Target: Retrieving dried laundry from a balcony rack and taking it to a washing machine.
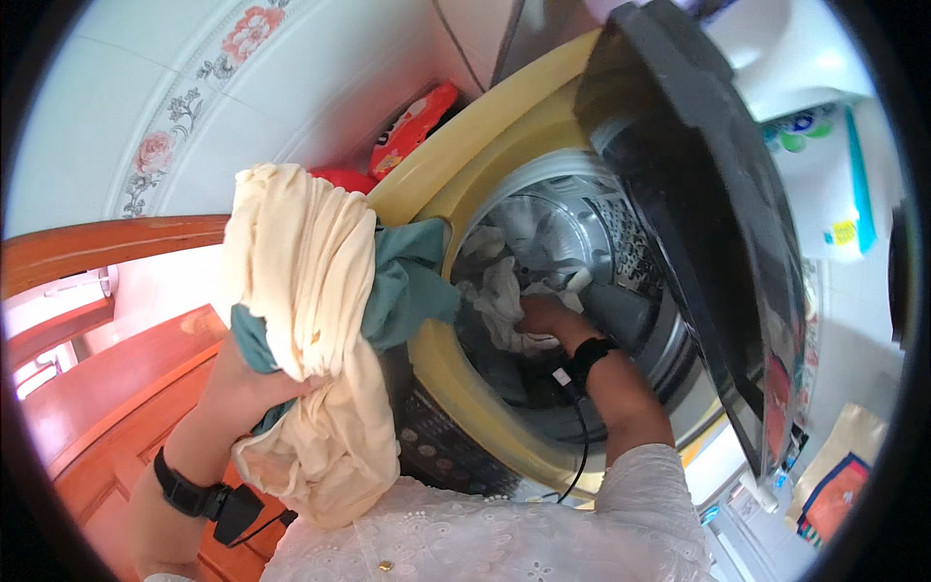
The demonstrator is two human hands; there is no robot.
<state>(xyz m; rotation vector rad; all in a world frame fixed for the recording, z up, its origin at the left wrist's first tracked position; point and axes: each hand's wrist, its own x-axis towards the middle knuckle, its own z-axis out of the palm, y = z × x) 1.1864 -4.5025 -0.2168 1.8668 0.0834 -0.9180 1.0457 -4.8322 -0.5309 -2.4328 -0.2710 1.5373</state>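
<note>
Against my body, my left hand [269,389] grips a bundle of a cream cloth garment [302,269] and a dark green cloth [407,284]. Part of the green cloth hangs over the rim of a top-loading washing machine [436,356]. My right hand [545,318] is down inside the metal drum [538,225], on a light white-grey cloth [500,302]; its fingers are partly hidden by the cloth. More dark cloth [618,309] lies in the drum. The machine's dark lid [698,218] stands raised at the right.
Red plastic packets [414,131] stand between the machine and the tiled wall [291,87]. A wooden door [131,422] is at the left. At the right are a white detergent pouch [825,182] and a patterned cloth [836,480]. A black cable [584,444] hangs from my right wrist.
</note>
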